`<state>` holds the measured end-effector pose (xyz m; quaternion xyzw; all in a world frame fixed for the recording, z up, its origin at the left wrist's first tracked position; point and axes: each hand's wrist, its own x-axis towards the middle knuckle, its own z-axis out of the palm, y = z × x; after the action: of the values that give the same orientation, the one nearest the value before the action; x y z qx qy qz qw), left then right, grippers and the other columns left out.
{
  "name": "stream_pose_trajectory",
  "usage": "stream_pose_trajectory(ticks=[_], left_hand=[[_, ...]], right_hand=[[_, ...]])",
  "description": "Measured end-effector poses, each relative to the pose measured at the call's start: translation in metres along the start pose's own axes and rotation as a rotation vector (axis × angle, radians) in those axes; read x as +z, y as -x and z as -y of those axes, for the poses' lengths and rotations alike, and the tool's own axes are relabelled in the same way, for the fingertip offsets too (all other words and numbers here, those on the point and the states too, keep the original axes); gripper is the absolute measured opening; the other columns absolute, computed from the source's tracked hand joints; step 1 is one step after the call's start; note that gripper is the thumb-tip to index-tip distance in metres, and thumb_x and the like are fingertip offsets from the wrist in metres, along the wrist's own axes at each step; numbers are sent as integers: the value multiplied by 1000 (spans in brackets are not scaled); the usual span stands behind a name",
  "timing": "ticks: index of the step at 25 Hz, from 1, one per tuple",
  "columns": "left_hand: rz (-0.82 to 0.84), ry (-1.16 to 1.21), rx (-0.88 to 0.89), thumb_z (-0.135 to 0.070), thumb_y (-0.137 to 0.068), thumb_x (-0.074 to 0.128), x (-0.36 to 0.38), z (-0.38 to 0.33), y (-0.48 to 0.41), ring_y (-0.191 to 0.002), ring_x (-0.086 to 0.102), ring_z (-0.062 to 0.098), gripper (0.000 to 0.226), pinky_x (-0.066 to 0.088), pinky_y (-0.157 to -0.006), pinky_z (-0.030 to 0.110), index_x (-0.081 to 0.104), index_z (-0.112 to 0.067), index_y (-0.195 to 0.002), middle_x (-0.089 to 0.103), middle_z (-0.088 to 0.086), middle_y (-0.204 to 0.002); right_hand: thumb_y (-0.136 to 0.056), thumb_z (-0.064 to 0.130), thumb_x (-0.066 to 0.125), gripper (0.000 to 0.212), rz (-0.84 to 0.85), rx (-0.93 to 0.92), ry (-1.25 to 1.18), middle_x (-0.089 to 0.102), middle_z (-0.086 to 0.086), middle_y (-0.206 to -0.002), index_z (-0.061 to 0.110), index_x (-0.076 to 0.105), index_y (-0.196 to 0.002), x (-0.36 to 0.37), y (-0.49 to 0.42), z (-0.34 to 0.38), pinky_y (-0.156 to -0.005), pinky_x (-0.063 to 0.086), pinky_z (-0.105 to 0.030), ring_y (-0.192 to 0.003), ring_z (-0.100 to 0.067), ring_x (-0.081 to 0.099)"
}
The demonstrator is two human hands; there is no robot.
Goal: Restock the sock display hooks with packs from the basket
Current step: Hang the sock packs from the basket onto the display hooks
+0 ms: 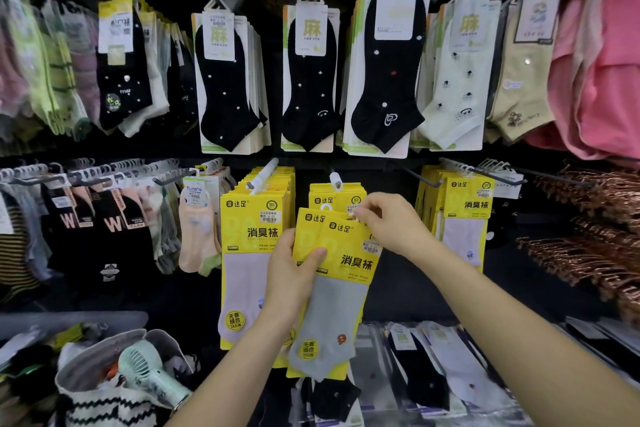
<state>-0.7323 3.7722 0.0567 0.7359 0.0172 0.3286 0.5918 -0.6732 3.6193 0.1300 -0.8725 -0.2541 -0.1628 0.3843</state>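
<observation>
Head view: left hand (294,274) gripped two yellow sock packs (343,291) at left edge, thumb across front. Right hand (391,225) pinched their top edge. Packs' long axis near vertical, slightly tilted, header up, toe down-left, just below white-tipped hook (335,180).

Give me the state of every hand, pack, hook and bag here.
grey sock packs, held in both hands, off the hook
left hand, gripping the packs' yellow cards
right hand, pinching the front pack's top edge
middle hook, loaded, tip free
bag, open, handheld fan inside
</observation>
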Motion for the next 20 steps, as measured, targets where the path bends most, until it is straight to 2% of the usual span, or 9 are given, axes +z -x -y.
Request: stream_pose_trajectory(ticks=[2,5,10,13,15,17,20], left_hand=[[-12,9,10,-13,-87,63,-1,-2,0,-89,60,3,20,46,-66,14,56,-21,-104,62,-11,-96],[-107,35,47,-13,-90,57,-13,-4,0,-87,60,2,15,46,-66,11,56,-27,-95,63,-10,-94],[-228,24,79,-16,-91,57,-51,1,-5,-87,61,3,11,45,-68,17,58,-18,-102,65,-9,-95],[-216,32,78,-16,-92,56,-65,1,-5,-91,63,5,15,49,-73,23,59,-16,-107,67,-6,-100],[-193,43,69,-16,-91,57,-65,-1,-4,-93,64,7,15,51,-76,25,59,-17,-107,67,-5,-101],[-167,45,64,-16,-91,58,-60,-3,-3,-91,64,6,12,51,-74,23,59,-20,-102,67,-7,-99],[-115,41,76,-14,-90,59,-45,-8,-1,-90,63,3,13,50,-73,16,58,-22,-99,67,-9,-98]], right_hand=[[-95,25,49,19,-65,-30,59,56,11,-75,16,60,-81,0,-9,5,-55,41,-26,-62,-6,49],[-95,25,48,20,-114,-13,63,59,8,-81,14,60,-85,-3,-25,9,-64,47,-34,-66,-10,52],[-94,25,49,19,-162,-4,37,62,4,-85,14,62,-85,-2,-52,13,-65,44,-30,-75,-13,56],[-93,25,52,17,-131,-10,34,63,5,-81,16,63,-83,8,-58,16,-62,48,-29,-73,-15,60],[-91,24,55,14,-119,-11,17,61,11,-74,18,63,-81,13,-58,17,-57,47,-23,-71,-14,62],[-90,24,58,11,-124,13,-35,61,11,-70,21,60,-80,14,-57,16,-55,43,-20,-70,-10,61],[-89,24,59,6,-225,0,-21,61,8,-80,20,60,-85,8,-47,13,-62,40,-19,-75,-7,56]])
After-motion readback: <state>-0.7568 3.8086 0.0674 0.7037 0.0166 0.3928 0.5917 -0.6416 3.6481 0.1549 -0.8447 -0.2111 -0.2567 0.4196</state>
